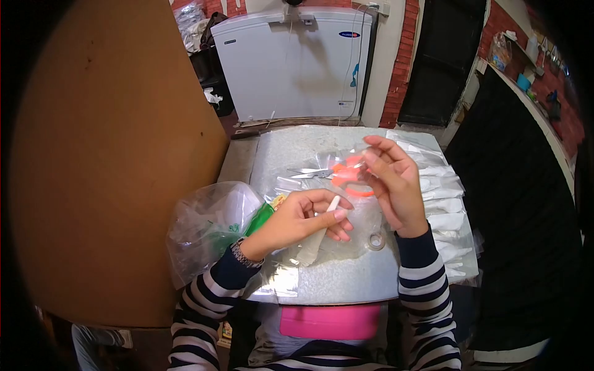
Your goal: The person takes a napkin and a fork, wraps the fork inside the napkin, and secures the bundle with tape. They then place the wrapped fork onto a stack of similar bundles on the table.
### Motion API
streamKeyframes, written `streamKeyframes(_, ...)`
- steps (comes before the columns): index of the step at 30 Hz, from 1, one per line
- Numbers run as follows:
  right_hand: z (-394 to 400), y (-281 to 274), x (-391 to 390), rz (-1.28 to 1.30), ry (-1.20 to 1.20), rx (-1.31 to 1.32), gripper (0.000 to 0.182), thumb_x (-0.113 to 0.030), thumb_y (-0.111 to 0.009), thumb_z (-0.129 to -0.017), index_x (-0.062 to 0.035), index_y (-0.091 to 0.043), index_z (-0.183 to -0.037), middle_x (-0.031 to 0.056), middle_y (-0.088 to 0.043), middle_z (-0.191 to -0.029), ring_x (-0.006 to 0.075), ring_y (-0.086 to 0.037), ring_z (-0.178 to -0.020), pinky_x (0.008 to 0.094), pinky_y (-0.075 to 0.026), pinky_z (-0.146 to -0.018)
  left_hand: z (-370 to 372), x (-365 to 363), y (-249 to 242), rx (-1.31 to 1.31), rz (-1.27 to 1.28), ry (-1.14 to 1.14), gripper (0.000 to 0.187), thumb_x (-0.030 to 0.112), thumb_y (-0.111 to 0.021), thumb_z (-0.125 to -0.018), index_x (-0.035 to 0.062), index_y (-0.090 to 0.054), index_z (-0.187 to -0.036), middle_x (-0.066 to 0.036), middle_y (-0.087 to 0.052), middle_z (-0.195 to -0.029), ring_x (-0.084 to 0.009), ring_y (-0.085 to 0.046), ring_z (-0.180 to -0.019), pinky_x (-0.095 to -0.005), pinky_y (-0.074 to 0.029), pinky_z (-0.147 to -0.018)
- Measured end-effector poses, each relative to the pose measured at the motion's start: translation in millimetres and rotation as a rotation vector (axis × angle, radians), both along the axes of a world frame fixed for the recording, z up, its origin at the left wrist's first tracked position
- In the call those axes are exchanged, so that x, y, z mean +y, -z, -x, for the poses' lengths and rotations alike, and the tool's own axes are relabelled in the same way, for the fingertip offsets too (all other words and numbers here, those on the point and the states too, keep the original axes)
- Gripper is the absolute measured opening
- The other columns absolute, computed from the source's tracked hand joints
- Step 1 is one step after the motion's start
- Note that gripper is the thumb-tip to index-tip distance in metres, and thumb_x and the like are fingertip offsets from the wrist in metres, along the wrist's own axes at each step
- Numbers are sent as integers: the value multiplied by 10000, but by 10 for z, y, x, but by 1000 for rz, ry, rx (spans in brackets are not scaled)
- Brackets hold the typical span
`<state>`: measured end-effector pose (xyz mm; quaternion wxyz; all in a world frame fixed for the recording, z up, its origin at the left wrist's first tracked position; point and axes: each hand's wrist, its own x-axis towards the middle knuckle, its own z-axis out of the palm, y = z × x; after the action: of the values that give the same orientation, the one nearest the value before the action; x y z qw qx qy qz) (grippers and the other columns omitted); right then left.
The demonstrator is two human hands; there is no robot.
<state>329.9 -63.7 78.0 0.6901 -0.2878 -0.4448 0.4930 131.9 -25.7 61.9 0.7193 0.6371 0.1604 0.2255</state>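
Note:
My left hand [315, 216] is closed round a slim white wrapped bundle [312, 246], its narrow tip showing above the thumb and its wider end hanging below the fingers. Raised to the right, my right hand [396, 182] has thumb and fingers drawn together. Something clear and glossy shows by its fingertips, too faint to name. Behind the hands lie scissors [315, 174] with orange handles, blades pointing left, partly overlapped by my right fingers. A small roll of tape [376, 241] rests on the table below my right hand.
Several white bundles in clear plastic [444, 206] line the table's right side. A clear plastic bag [192, 232] with green and white contents sits at the left, beside a brown panel [117, 161]. A white chest freezer [291, 68] stands beyond the table [278, 145].

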Motion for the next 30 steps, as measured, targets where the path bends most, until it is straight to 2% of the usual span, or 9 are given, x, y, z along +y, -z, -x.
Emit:
streamKeyframes(5, -131, -16, 28, -22, 228, 100, 332, -90, -629, -935, 26, -548, -1235, 54, -601, -979, 123, -603, -847, 287, -533, -781, -25, 3, 123, 35, 31, 157, 244, 128, -531, -1001, -65, -579, -1142, -161, -698, -947, -211, -705, -858, -305, -571, -775)
streamKeyframes(8, -144, -5, 52, -50, 118, 96, 467, -192, -647, -940, 27, -486, -1320, 110, -626, -1067, 173, -629, -937, 314, -534, -841, -16, 10, 89, 24, 40, 106, 248, 136, -524, -1005, -67, -581, -1136, -168, -697, -936, -214, -706, -840, -308, -571, -769)
streamKeyframes(11, -37, -24, -3, 1, 12, -190, 703, -364, -676, -911, 43, -385, -1404, 185, -602, -1211, 243, -625, -1078, 348, -520, -919, -6, 13, 45, 34, 28, 46, 257, 153, -515, -1010, -68, -580, -1125, -167, -695, -920, -215, -706, -814, -306, -571, -756)
streamKeyframes(15, -83, 1, 15, 6, -296, -262, 953, -520, -724, -807, 69, -316, -1434, 240, -543, -1313, 282, -584, -1180, 382, -491, -986, -16, 23, 41, -14, 52, -38, 271, 173, -510, -1014, -69, -573, -1118, -153, -691, -890, -210, -706, -783, -293, -571, -734)
streamKeyframes(18, -120, 48, 28, -139, -300, -367, 895, -418, -747, -834, 56, -298, -1446, 241, -561, -1290, 283, -576, -1192, 379, -496, -983, -15, 52, 60, -92, 131, -105, 274, 175, -504, -1017, -68, -568, -1127, -143, -687, -875, -206, -706, -770, -279, -569, -727)
streamKeyframes(21, 4, 11, -13, -73, -110, -513, 669, -255, -724, -881, 57, -410, -1383, 229, -586, -1253, 283, -611, -1141, 357, -540, -919, -16, 75, 82, -58, 53, -95, 266, 161, -523, -1008, -67, -568, -1136, -142, -690, -883, -203, -707, -773, -274, -568, -726)
streamKeyframes(24, 14, -10, 8, 100, -49, -448, 367, -101, -673, -900, 73, -576, -1207, 205, -630, -1176, 259, -662, -1040, 317, -577, -828, -31, 22, 69, 26, 33, -62, 261, 148, -548, -995, -71, -573, -1134, -142, -694, -897, -198, -708, -793, -274, -569, -732)
streamKeyframes(27, -81, 80, 63, 104, 99, -374, 213, -110, -662, -911, 74, -668, -1018, 170, -679, -1045, 227, -694, -934, 288, -590, -735, -28, 12, 62, 31, -2, -43, 266, 144, -566, -986, -79, -583, -1131, -145, -698, -914, -193, -707, -817, -276, -569, -743)
streamKeyframes(30, -74, 0, 28, 98, 170, -324, 218, -153, -668, -916, 58, -688, -966, 135, -702, -923, 189, -698, -870, 267, -582, -714, -19, 26, 65, 58, -8, -9, 263, 139, -560, -988, -82, -591, -1128, -145, -699, -921, -193, -706, -831, -281, -569, -759)
